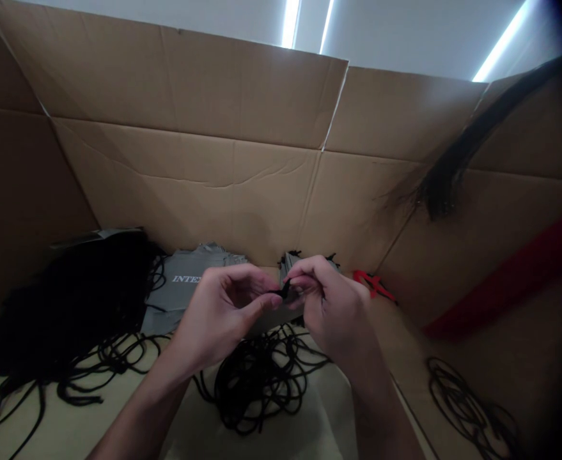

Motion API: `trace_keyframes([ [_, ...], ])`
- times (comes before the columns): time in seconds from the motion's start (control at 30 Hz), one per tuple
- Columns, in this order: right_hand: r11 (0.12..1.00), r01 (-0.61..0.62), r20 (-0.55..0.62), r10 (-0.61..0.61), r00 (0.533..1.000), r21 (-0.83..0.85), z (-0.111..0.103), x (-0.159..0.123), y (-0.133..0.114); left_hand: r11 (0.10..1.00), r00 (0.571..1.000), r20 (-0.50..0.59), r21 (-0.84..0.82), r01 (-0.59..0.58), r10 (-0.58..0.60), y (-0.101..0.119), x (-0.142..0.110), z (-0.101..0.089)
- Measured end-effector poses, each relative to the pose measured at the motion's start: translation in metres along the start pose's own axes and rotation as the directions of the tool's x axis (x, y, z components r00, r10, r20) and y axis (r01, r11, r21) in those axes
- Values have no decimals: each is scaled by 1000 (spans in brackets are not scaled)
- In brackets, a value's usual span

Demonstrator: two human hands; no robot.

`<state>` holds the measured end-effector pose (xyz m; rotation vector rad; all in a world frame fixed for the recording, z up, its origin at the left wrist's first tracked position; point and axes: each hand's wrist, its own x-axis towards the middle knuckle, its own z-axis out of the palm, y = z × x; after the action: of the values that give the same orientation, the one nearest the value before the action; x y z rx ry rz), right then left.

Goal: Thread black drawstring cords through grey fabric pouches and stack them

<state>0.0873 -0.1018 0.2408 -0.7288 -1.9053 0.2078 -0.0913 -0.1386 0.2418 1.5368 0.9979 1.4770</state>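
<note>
- Bare-handed work: left hand (227, 313) and right hand (328, 300) meet above a bench (70, 434), fingers of both pinching a small black piece (285, 291), apparently cord, between them.
- Careful handling would likely mean a short grip near the fingertips, one side steady while the other pulls evenly.
- Slack matters too: a loose tangle of black cord (261, 377) lies below the hands and could snag.
- Grey sheets (165, 306), lettered "INTEX" as far as visible, lie stacked beyond the left hand; possibly pouches, contents impossible to tell.
- Cardboard walls (204, 160) enclose the bench behind and beside, a black heap (79, 287) within at left.
</note>
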Motion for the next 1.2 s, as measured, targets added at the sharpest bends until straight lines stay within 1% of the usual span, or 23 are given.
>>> trace_keyframes([
  [0.17, 999, -10, -66, 7, 998, -45, 4, 1, 1, 998, 998, -46, 48, -42, 45, 1, -1, 4],
  [0.27, 999, -31, -64, 29, 998, -36, 4, 1, 1, 997, 993, -97, 47, -60, 65, 0, 0, 4],
  [0.33, 997, -77, -55, 78, 995, 13, 3, 0, 1, 998, 990, -127, 29, -54, 57, -1, 2, 3],
  [0.4, 994, -100, -78, 103, 992, 39, 0, -1, -2, 999, 989, -141, -9, -52, 50, -2, 3, 1],
  [0.47, 998, -59, -95, 58, 994, -4, -3, -2, -7, 998, 989, -144, -45, -54, 47, -3, 4, 0],
  [0.57, 997, 35, -46, -38, 998, -74, -3, -2, -15, 996, 986, -153, -49, -72, 64, -4, 3, 0],
  [0.73, 995, 64, -40, -67, 997, -71, 3, -1, -18, 998, 984, -163, -8, -70, 67, -4, 2, 2],
  [0.87, 990, 105, 20, -103, 994, -91, 3, 0, -16, 994, 979, -176, 23, -103, 106, -5, 1, 4],
  [1.07, 988, 100, 95, -90, 991, -115, 0, 1, -15, 989, 979, -143, 54, -138, 144, -5, 0, 6],
  [1.2, 992, 50, 96, -39, 995, -118, 1, 1, -12, 976, 978, -115, 149, -158, 176, -5, -2, 5],
])
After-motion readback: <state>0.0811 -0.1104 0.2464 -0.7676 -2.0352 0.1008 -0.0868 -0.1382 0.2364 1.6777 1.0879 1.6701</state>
